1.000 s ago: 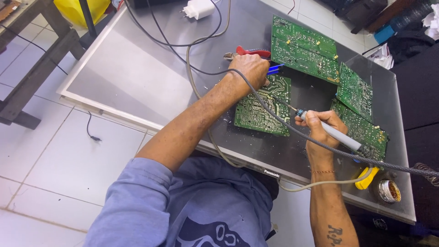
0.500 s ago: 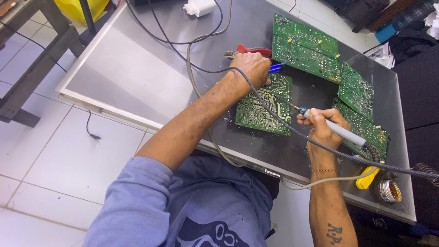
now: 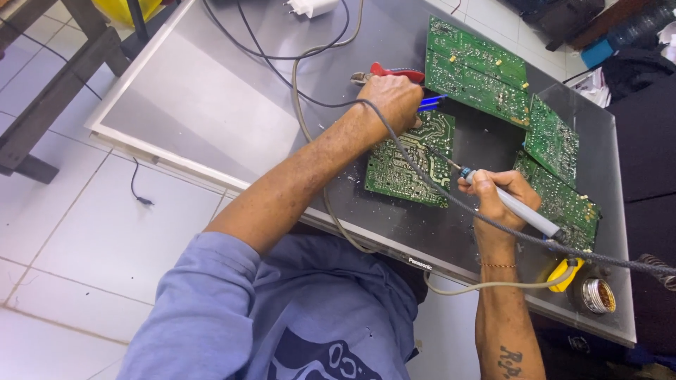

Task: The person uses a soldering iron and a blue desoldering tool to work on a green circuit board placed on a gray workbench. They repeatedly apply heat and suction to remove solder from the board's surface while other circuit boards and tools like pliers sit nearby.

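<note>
A green circuit board (image 3: 408,169) lies solder side up on a grey flat panel (image 3: 211,105). My left hand (image 3: 389,98) rests closed at the board's top edge, next to a blue-handled tool (image 3: 431,103); what it grips is hidden. My right hand (image 3: 496,193) holds a soldering iron (image 3: 521,212) like a pen, its tip just off the board's right edge. The iron's grey cord (image 3: 422,176) runs across the board and over my left wrist.
Three more green boards (image 3: 475,67), (image 3: 553,137), (image 3: 563,200) lie to the right. Red-handled pliers (image 3: 394,72) sit above my left hand. A yellow tool (image 3: 565,273) and a small solder tin (image 3: 596,295) are near the panel's right corner. A white charger (image 3: 310,7) lies at the top.
My right hand has drawn the iron slightly right and back, so the tip now sits just off the board's right edge. My left hand stays at the top edge.
</note>
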